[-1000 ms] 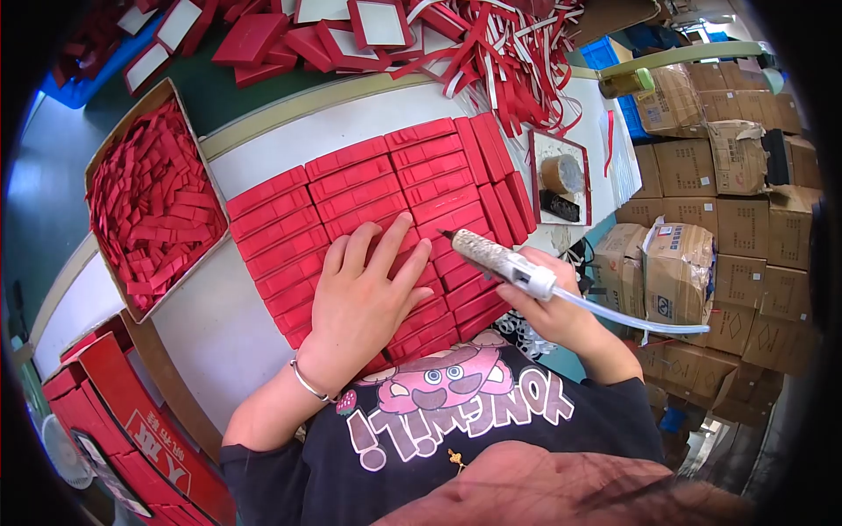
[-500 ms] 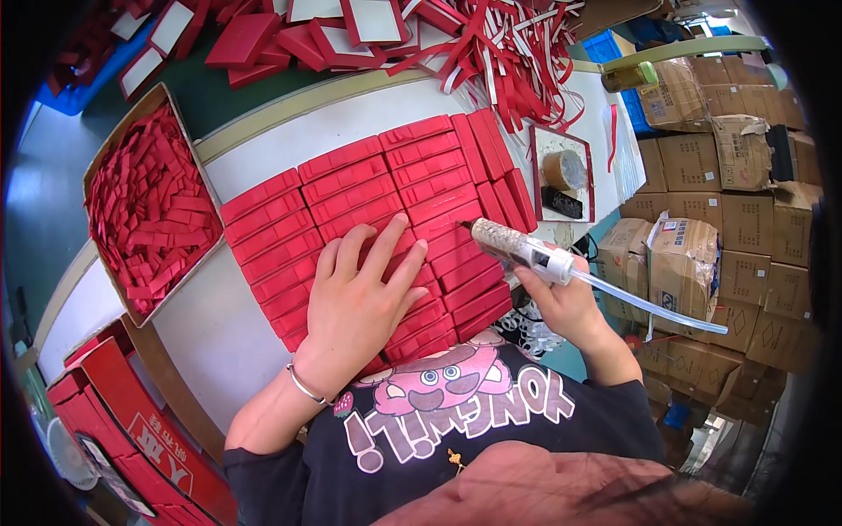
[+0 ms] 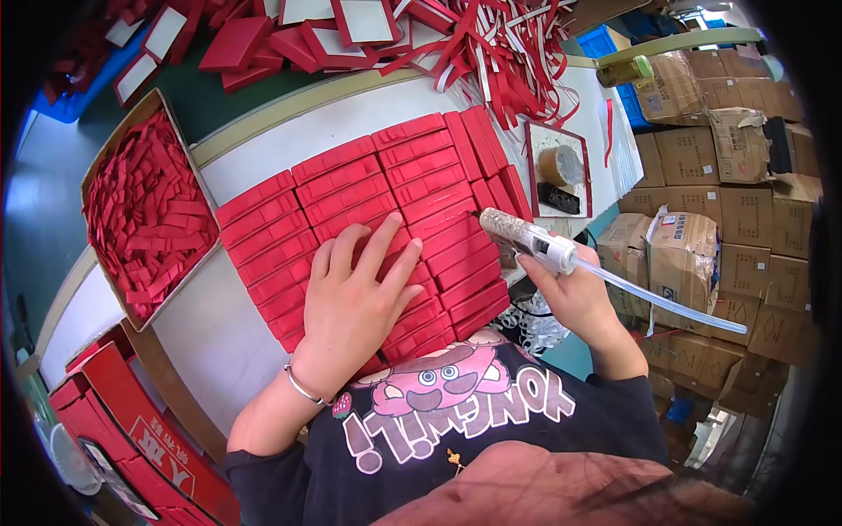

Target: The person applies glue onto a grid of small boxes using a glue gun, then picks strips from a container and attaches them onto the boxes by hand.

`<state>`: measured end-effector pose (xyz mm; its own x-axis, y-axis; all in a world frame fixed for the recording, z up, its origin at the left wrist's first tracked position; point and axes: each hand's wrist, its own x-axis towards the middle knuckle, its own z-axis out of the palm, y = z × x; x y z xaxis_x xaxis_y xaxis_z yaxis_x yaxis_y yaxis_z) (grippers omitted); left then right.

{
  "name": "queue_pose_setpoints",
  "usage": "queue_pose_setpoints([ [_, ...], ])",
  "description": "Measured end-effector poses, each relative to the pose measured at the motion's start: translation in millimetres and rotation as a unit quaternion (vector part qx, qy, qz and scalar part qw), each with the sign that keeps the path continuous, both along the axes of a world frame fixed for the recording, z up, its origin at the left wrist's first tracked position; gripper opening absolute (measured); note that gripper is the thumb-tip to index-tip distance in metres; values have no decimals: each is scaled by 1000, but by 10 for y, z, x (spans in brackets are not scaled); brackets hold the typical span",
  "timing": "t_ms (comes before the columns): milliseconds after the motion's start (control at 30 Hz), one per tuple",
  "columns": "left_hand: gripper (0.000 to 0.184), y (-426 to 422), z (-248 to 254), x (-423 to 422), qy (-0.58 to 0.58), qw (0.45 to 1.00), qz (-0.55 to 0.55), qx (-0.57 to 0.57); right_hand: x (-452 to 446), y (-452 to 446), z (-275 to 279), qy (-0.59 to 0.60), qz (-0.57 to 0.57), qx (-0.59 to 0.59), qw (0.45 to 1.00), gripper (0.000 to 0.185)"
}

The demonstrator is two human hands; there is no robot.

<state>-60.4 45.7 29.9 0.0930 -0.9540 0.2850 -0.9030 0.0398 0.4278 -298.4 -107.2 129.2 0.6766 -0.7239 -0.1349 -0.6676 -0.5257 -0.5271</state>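
Several red boxes (image 3: 346, 197) with flat ribbon bows stand packed in tight rows on the white table. My left hand (image 3: 355, 289) lies over the rows, fingers spread and touching the boxes. My right hand (image 3: 574, 294) grips a hot glue gun (image 3: 531, 238) with a clear glue stick (image 3: 662, 294) poking out of its back end. The gun's dark nozzle is close above the boxes at the right part of the block. A faint shiny line shows on a box left of the nozzle. The gun's handle is mostly hidden by my fingers.
A carton (image 3: 180, 307) full of red ribbon pieces (image 3: 149, 210) stands at left. A tray (image 3: 531, 167) with a tape roll (image 3: 562, 167) lies right of the boxes. Loose ribbons (image 3: 509, 61) and box parts (image 3: 237, 44) are piled behind. Cardboard cartons (image 3: 684, 167) stack up at right.
My right hand has moved the glue gun to the right, its nozzle now nearer the right end of the row. The left hand stays spread on the boxes.
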Motion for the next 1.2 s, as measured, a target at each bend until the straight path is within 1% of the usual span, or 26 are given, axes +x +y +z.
queue_pose_setpoints([
  [33, 52, 0, -10, 2, -6, 1000, -3, -3, 17, -7, 22, 14, 10, -12, 1000, 26],
  [133, 53, 11, -31, 14, -14, 1000, -13, -7, 4, -26, 55, 76, 109, -118, 984, 26],
  [233, 57, 20, 28, 31, -1, 999, -34, -2, 10, 35, 39, 39, 111, -138, 983, 27],
  [300, 60, 18, 45, 31, 5, 999, -47, 3, -29, 64, 21, 2, 123, -102, 987, 27],
  [467, 60, 10, 31, 29, -3, 998, -55, 4, -115, 179, -133, -67, 131, -12, 989, 29],
  [600, 55, 17, 25, 22, 10, 998, -53, 16, -84, 187, -230, -77, 150, -12, 986, 30],
  [800, 52, 10, 32, 24, 12, 999, -49, 0, -109, 157, -220, -49, 128, 1, 991, 27],
  [900, 51, 8, 41, 24, 16, 999, -49, 5, -147, 173, -214, -82, 40, 56, 994, 24],
  [1033, 49, 3, 44, 24, 17, 999, -48, 7, -183, 141, -131, -61, 2, 74, 995, 24],
  [1200, 48, -3, 44, 22, 17, 999, -47, 7, -264, 118, -158, -70, -38, 55, 995, 25],
])
